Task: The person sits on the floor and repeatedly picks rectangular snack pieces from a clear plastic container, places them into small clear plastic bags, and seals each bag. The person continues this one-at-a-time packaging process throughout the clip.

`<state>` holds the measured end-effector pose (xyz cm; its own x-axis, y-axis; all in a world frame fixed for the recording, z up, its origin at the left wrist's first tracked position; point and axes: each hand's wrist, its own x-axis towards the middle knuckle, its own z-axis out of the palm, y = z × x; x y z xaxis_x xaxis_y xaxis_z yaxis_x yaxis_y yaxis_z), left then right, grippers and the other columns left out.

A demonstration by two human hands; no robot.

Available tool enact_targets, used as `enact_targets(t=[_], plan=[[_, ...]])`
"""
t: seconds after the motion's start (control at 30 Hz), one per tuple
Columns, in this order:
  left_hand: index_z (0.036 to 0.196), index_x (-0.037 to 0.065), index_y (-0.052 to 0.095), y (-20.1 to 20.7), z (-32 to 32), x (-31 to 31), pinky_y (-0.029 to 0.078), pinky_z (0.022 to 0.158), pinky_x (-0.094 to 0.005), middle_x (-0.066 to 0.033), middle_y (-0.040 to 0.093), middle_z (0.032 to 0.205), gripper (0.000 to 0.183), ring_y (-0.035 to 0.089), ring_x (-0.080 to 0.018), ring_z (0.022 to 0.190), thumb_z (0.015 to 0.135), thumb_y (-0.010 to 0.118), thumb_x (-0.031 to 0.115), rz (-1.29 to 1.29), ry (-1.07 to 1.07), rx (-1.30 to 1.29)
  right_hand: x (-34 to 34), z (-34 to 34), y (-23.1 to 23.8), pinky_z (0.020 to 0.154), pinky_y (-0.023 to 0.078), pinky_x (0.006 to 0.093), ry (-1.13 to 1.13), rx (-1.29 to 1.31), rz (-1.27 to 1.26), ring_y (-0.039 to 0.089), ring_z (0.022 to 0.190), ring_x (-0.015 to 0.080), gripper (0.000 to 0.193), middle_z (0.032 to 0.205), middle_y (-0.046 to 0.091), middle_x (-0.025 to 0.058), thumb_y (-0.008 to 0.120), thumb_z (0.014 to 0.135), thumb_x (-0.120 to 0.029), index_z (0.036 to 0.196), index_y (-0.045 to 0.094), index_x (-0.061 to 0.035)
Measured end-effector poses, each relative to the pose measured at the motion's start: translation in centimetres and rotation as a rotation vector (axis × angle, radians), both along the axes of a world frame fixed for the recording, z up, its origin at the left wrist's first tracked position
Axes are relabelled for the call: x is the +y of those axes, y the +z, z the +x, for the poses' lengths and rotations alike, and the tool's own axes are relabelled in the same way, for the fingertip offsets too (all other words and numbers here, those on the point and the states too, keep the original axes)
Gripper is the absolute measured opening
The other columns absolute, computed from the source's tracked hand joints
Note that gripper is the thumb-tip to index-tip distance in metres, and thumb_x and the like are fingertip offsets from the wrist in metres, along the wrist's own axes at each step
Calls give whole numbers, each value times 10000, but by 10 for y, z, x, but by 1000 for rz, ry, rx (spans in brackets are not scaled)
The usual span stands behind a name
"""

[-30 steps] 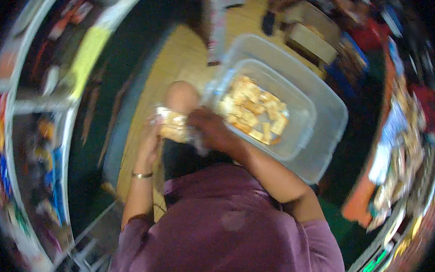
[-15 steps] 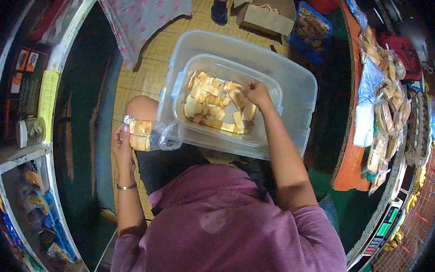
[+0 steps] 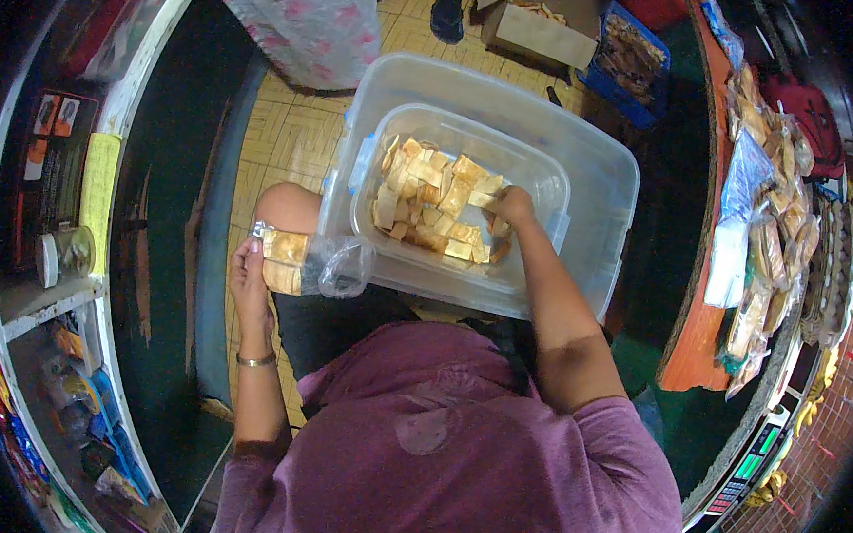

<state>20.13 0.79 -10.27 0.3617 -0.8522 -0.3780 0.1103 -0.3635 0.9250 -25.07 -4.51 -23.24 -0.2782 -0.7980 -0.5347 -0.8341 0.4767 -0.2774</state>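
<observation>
Right hand (image 3: pixel 517 208) nearer body, at bread (image 3: pixel 482 201)

Head view: head-worn, looking down (fisheye, edges bowed)
Purple shirt (image 3: pixel 454 454): nearest, lower edge
Plastic tub (image 3: pixel 599 194): farther, near centre

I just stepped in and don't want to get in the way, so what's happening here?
A person's left hand holds a clear plastic bag with golden, bread-like pieces inside, its loose end toward a translucent bin. The right hand is in the bin, at a pale flat piece; its grip is hard to make out. More loose pieces lie in the bin.
</observation>
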Motion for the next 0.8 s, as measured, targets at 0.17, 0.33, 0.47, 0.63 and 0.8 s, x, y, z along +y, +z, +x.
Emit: enact_targets(t=[0.17, 0.33, 0.47, 0.63, 0.8], plan=[[1146, 19, 567, 3, -3, 2, 440, 876, -262, -56, 611, 1085, 311, 558, -119, 984, 951, 608, 257, -10, 40, 32, 12, 46, 1, 794, 528, 447, 306, -95, 130, 657, 933, 359, 285, 991, 679, 203, 654, 726, -251, 908, 705, -39], [1149, 21, 566, 1, -5, 4, 438, 878, -263, -54, 611, 1086, 300, 550, -111, 981, 975, 566, 265, -58, -5, 13, 34, 89, -12, 743, 514, 435, 405, -106, 108, 656, 851, 338, 249, 888, 685, 160, 702, 730, -280, 871, 671, -77], [1184, 3, 547, -2, -5, 7, 435, 876, -277, -76, 598, 1108, 349, 538, -124, 991, 977, 558, 284, -65, -15, -210, 32, 87, -9, 673, 515, 348, 332, -413, 19, 641, 737, 224, 151, 850, 676, 104, 711, 754, -103, 888, 650, -70], [1224, 5, 526, 2, -2, 10, 408, 910, -278, -78, 573, 1129, 397, 511, -142, 1030, 969, 565, 308, -97, -39, -306, 20, 69, 36, 619, 480, 264, -101, -890, 1, 582, 688, 113, 201, 814, 638, 28, 691, 806, -22, 996, 644, -65], [1241, 7, 519, 8, -5, 11, 407, 921, -287, -77, 564, 1123, 405, 513, -154, 1026, 968, 566, 302, -105, -51, -251, 26, 43, 113, 591, 448, 239, -236, -1052, 106, 620, 771, 113, 263, 856, 662, 34, 705, 827, -61, 1079, 634, -38]])
